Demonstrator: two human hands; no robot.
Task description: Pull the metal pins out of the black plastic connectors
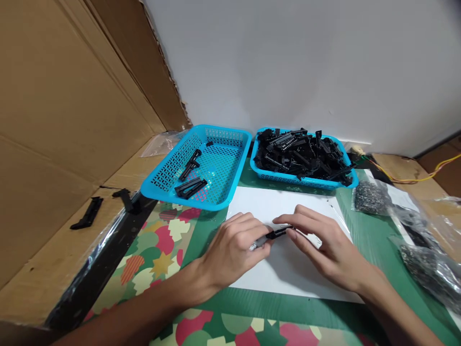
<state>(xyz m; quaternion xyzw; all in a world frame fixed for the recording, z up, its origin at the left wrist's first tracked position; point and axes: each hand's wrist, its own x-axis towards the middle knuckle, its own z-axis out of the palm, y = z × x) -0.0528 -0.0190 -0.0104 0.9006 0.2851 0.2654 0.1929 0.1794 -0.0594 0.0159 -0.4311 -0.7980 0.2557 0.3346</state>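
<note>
Above a white sheet, a slim black plastic part is held between my two hands. My left hand closes on its left end, thumb and fingers pinched together. At the other end, my right hand pinches the part with thumb and index finger. Much of the part is hidden by the fingers. Small whitish pieces show beneath my right hand; I cannot make out what they are.
A blue basket at back left holds several black parts. A second blue basket is heaped with them. Bags of small metal pieces lie at right. Another black part rests on cardboard at left. Yellow wires run at right.
</note>
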